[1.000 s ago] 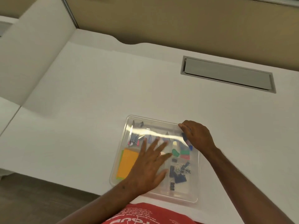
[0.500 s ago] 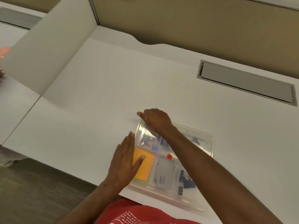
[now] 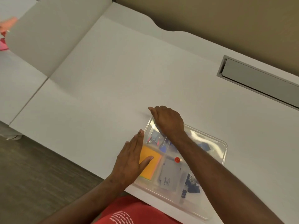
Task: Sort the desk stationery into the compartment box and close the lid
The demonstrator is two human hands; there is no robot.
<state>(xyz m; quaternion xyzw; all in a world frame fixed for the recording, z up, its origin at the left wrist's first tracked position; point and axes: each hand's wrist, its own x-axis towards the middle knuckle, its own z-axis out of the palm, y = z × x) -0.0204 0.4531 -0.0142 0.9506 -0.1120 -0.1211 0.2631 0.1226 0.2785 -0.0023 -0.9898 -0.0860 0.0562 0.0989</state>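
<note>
1. My left hand (image 3: 131, 160) lies flat with the fingers straight and together. The palm is on the near-left edge of the clear plastic box (image 3: 224, 152), and the thumb reaches over the lid above an orange pad of sticky notes (image 3: 149, 164).

2. My right hand (image 3: 167, 120) has crossed over the box to its far-left corner. The knuckles are arched and the fingers bend down onto the corner. Whether they press or hook under the rim I cannot tell, because the fingertips are hidden.

3. The box sits on the white desk (image 3: 113, 88), close to the near edge and right in front of me. It lies under both hands, and my right forearm runs across it.

4. Through the glossy lid I can make out divided sections. A pale card (image 3: 169, 177) lies just right of the orange pad, with a small red pin (image 3: 177, 159) beyond it. Dark blue binder clips (image 3: 192, 186) sit toward my right elbow. Small mixed clips lie under my right wrist.

5. I judge the lid to be down, and the work left is pressing the corners until they catch.

6. The box should be light, thin-walled and somewhat springy. The lid will probably flex in the middle, so pressure belongs on the rim and corners.

7. The plastic looks slick on the smooth desk, and it may slide when pushed. My flat left hand is well placed to pin it.

8. If I lift the box, it is best held by two opposite edges and kept level, so the small pieces stay in their sections.
</note>
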